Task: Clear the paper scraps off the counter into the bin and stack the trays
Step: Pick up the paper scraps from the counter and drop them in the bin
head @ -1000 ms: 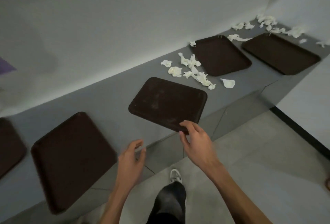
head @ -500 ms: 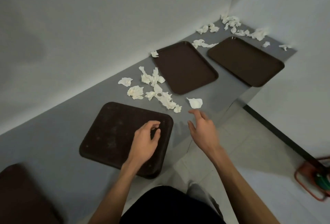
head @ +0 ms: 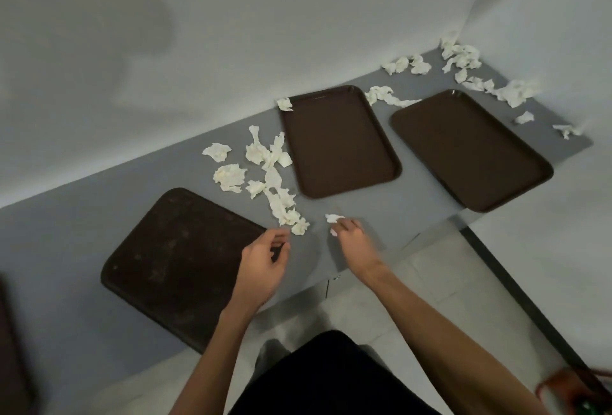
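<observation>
Three dark brown trays lie flat on the grey counter (head: pixel 414 196): a near one (head: pixel 175 259), a middle one (head: pixel 337 143) and a far right one (head: pixel 470 149). White paper scraps (head: pixel 268 169) are strewn between the near and middle trays, and more scraps (head: pixel 463 63) lie in the far corner. My right hand (head: pixel 351 235) is closed on a single paper scrap (head: pixel 332 218) at the counter's front. My left hand (head: pixel 263 262) hovers at the near tray's right edge, fingers curled and apart, holding nothing, just short of the scrap trail's end (head: pixel 299 227).
White walls close the counter at the back and at the right end. A fourth tray's edge (head: pixel 10 358) shows at far left. A red-rimmed bin (head: pixel 576 391) stands on the tiled floor at the bottom right. The counter's front edge runs under my forearms.
The view has shifted right along the counter. My right hand reached forward and closed on the lone scrap. My left hand moved from over the near tray to its right edge.
</observation>
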